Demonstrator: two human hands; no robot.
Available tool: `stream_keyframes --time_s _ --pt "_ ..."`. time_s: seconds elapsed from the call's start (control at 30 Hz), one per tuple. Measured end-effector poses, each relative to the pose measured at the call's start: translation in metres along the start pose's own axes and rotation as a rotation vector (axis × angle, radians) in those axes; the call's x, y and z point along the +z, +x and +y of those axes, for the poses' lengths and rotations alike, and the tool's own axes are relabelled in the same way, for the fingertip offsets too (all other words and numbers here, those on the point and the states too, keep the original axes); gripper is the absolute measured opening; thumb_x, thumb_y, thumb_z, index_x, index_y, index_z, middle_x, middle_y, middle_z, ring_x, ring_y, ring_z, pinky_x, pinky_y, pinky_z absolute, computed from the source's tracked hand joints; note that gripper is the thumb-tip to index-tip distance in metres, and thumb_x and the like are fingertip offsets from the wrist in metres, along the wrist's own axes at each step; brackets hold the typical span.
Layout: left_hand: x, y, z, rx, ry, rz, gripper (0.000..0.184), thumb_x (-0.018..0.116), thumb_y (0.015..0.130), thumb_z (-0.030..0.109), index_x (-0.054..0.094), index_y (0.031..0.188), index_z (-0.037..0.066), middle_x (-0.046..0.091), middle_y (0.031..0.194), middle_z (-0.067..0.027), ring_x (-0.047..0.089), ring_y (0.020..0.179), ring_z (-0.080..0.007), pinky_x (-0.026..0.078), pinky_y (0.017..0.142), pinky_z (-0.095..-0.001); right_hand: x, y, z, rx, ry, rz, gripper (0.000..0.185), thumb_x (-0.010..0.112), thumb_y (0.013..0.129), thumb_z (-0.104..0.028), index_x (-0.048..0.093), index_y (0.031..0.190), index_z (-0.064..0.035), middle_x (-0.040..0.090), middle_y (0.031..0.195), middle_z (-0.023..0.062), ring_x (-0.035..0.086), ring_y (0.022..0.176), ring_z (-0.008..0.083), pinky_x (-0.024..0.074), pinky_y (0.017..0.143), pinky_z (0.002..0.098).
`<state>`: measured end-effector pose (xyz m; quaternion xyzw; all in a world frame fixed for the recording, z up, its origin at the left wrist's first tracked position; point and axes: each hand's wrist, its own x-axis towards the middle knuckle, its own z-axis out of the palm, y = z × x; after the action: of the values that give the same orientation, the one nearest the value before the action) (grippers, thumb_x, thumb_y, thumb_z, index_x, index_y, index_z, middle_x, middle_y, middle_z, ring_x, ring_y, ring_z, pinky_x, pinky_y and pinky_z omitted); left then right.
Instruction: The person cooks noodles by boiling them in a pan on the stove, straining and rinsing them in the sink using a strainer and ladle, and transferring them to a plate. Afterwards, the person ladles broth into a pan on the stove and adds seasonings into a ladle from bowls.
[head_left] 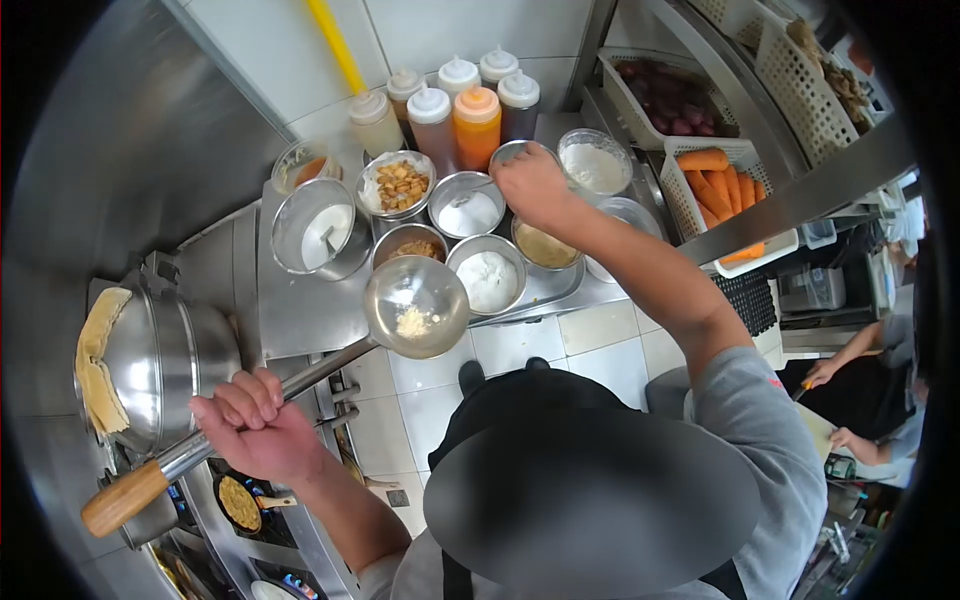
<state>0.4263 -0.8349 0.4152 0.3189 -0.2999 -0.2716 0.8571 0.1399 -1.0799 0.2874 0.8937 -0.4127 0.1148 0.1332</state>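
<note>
My left hand (242,428) is wrapped around the metal shaft of a large ladle (415,285), below its wooden end. The ladle's round bowl holds a little pale yellow powder and hangs over the counter's front edge. My right hand (538,188) is closed over the metal bowls at the back. A thin spoon handle (484,187) seems to run from its fingers into a bowl of white powder (468,212); the fingertips are partly hidden. Nearby are another white powder bowl (487,280), a tan powder bowl (546,246) and a bowl of browned cubes (403,186).
Several squeeze bottles (477,128) stand against the wall. A steel pot (312,230) is at the left. Carrots (718,185) fill a basket at right, beside a metal rail (800,195). A pan (240,503) sits on the stove at lower left. Another person's hand (822,373) shows far right.
</note>
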Motion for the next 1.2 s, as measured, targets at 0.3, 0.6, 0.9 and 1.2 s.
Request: stream_keyframes --time_s 0.3,0.6,0.9,1.2 --pt "-0.019 0.014 0.006 0.034 -0.006 -0.018 0.044 0.038 0.104 0.028 0.031 0.064 0.015 0.030 0.052 0.0022 0.030 0.049 -0.0091 0.030 0.051 -0.0254 -0.002 0.000 -0.013 0.129 0.151 -0.372 0.011 0.063 0.074 -0.010 0.068 0.082 -0.0046 0.070 0.083 0.0152 0.069 0.080 0.0289 0.0524 0.069 0.0425" --pt "0.010 0.023 -0.021 0.022 0.003 -0.078 0.041 0.039 0.104 0.027 0.032 0.066 0.014 0.030 0.053 0.0024 0.029 0.049 -0.0089 0.030 0.052 -0.0259 -0.029 -0.018 0.008 0.358 0.288 -0.216 0.011 0.058 0.075 -0.010 0.066 0.079 -0.0049 0.067 0.079 0.0181 0.066 0.079 0.0353 0.0520 0.070 0.0448" --pt "0.030 0.020 -0.036 0.025 0.036 -0.084 0.041 0.042 0.104 0.027 0.033 0.066 0.014 0.029 0.053 0.0030 0.027 0.049 -0.0083 0.029 0.052 -0.0258 -0.051 -0.033 0.016 0.428 0.381 -0.219 0.010 0.058 0.077 -0.012 0.065 0.079 -0.0059 0.066 0.078 0.0170 0.066 0.078 0.0351 0.0506 0.069 0.0444" --pt "0.032 0.013 -0.030 0.039 0.033 -0.064 0.042 0.043 0.104 0.028 0.035 0.065 0.013 0.028 0.053 0.0029 0.026 0.049 -0.0088 0.029 0.052 -0.0261 -0.024 -0.045 0.020 0.439 0.390 -0.256 0.011 0.058 0.077 -0.012 0.066 0.080 -0.0046 0.067 0.079 0.0182 0.066 0.079 0.0349 0.0508 0.070 0.0435"
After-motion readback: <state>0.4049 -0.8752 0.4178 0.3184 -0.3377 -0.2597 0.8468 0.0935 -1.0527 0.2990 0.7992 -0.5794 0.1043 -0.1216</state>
